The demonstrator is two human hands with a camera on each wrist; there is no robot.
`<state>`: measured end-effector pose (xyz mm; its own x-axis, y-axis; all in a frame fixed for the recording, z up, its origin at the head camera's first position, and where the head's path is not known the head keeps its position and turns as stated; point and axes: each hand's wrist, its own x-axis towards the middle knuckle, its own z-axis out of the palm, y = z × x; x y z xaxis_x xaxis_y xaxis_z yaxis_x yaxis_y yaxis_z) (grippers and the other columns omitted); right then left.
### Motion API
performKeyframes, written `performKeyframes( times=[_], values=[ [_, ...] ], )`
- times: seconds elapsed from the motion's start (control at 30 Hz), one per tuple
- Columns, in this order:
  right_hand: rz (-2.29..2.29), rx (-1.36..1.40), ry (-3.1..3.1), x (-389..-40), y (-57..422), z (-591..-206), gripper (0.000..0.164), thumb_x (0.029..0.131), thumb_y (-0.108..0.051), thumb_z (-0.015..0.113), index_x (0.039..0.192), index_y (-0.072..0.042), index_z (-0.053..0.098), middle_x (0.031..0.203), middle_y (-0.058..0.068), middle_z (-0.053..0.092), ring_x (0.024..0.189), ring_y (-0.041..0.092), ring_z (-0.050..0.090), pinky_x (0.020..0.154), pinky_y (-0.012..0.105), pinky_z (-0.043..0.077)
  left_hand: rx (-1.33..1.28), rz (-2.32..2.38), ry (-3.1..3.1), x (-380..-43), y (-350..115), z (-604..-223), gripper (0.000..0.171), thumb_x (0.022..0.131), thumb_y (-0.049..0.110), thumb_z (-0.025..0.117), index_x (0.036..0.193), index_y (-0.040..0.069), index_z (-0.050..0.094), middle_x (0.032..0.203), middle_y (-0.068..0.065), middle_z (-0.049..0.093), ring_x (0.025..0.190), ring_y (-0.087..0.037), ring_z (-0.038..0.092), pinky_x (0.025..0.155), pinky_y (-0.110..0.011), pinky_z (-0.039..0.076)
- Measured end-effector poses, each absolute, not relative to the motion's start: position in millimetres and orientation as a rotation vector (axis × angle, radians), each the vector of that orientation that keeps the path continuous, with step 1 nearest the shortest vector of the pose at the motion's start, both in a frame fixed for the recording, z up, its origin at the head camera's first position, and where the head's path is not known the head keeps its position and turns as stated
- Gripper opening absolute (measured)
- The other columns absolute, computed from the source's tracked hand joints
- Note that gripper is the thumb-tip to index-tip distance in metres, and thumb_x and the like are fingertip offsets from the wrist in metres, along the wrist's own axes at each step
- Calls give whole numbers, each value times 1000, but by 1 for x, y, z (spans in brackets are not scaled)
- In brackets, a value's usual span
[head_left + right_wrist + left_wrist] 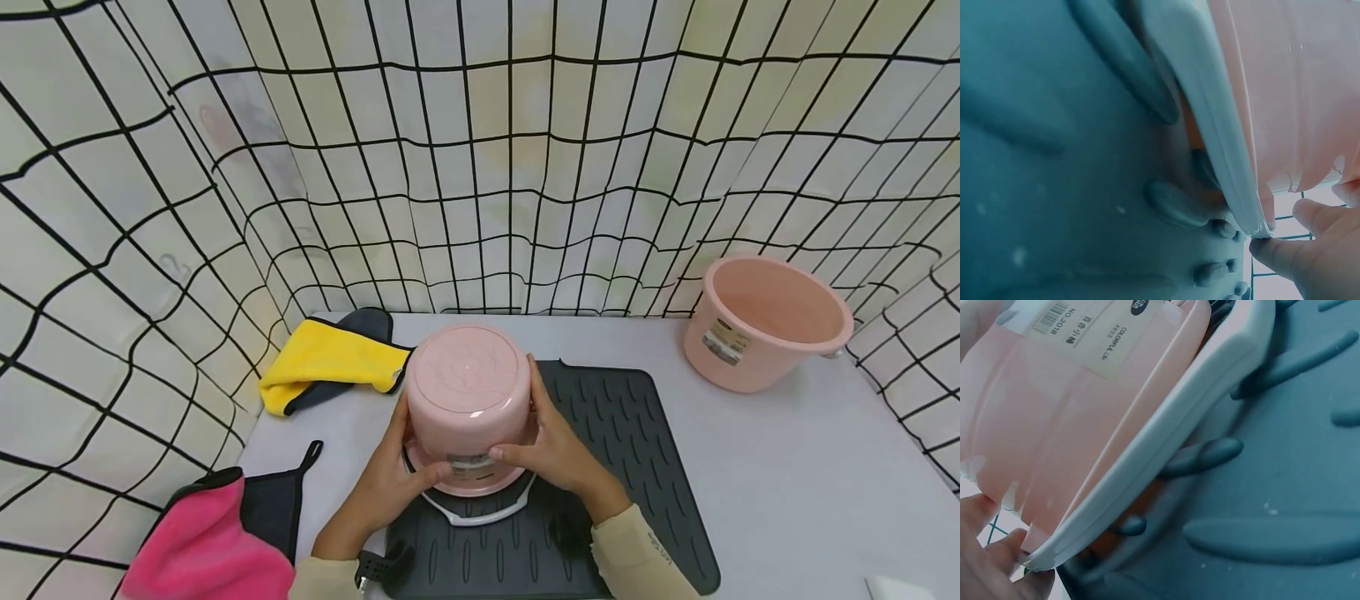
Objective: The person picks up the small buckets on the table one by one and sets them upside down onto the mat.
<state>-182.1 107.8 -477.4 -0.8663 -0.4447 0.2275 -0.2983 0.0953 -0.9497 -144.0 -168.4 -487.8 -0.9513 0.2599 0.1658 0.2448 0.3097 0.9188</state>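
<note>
- The left hand (386, 483) grips the pink bucket (468, 375) from its side, thumb at the front; the right hand (558, 446) grips the opposite side likewise, so both grips are grasping it.
- The bucket is upside down over the dark mat (615, 442); whether its whole rim touches cannot be told.
- It looks like thin, glossy plastic: probably light, fairly stiff and hard to break, though slippery if wet.
- The opposed side walls near the rim seem the best hold; the white handle (489, 518) hangs at the rim and would likely swing.
- The bucket's label (1094, 337) reads "NO.2018", "百合小桶" and "COLORFUL", then probably "Life", beside a barcode; a dark oval logo is cut off.
- On the tabletop (795, 475), a second pink bucket (738, 371) stands upright at the right, its sticker (725, 341) too small to read.
- A yellow cloth (337, 358) and a bright pink cloth (213, 542) lie left of the mat.
</note>
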Motion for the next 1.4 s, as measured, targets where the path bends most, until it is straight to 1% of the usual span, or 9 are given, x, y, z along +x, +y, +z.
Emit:
performKeyframes(
  times=[0.17,0.33,0.4,0.47,0.7,0.83,1.03,1.17,1.4],
  values=[
    [-1873,-742,2270,-180,106,-477,136,80,-19,92,165,-40,-12,175,-8,4,156,26,20,121,64,22,496,1763,2548,-147,-167,-487,125,85,22,87,166,43,-6,173,4,14,149,-26,34,121,-54,28],
    [-1864,-719,2282,-178,105,-477,137,80,-18,92,165,-40,-13,174,-5,8,152,26,31,120,62,26,496,1755,2578,-149,-166,-491,130,82,20,90,167,42,-6,170,2,24,147,-25,38,121,-42,32],
    [-1861,-715,2288,-179,105,-478,137,80,-19,92,165,-40,-13,174,-5,10,150,26,33,119,61,27,489,1752,2590,-150,-166,-492,131,82,21,91,167,42,-6,168,2,28,146,-25,39,120,-41,33],
    [-1861,-711,2298,-179,104,-479,139,79,-19,93,165,-40,-13,174,-5,12,149,26,35,119,61,29,487,1748,2601,-150,-166,-494,131,81,22,92,167,41,-6,168,0,29,147,-25,38,120,-45,33],
    [-1876,-763,2331,-180,101,-485,145,74,-18,97,165,-38,-14,175,-6,5,157,25,21,121,64,22,458,1746,2597,-151,-164,-496,133,80,25,93,166,43,-7,168,2,28,148,-24,36,120,-58,30],
    [-1875,-776,2341,-181,100,-488,144,73,-19,98,166,-39,-12,174,-6,7,156,24,25,120,64,25,439,1763,2585,-150,-163,-495,134,79,24,94,166,44,-6,169,2,27,149,-25,35,119,-63,28],
    [-1887,-790,2328,-180,98,-485,143,72,-18,98,166,-39,-8,173,-7,11,153,24,30,119,61,30,406,1749,2594,-148,-163,-494,135,77,27,96,165,46,-5,169,2,26,149,-26,35,120,-63,26],
    [-1904,-829,2323,-181,98,-484,142,72,-18,98,167,-37,-6,173,-4,14,152,26,32,118,64,31,409,1736,2612,-149,-162,-494,136,76,29,96,166,46,-5,170,4,24,150,-25,34,120,-63,26],
    [-1887,-837,2344,-182,99,-485,143,72,-21,99,167,-37,-7,172,-6,17,150,25,35,117,63,34,428,1705,2651,-150,-162,-494,138,75,33,97,166,44,-6,171,7,20,152,-24,31,121,-62,24]
  ],
)
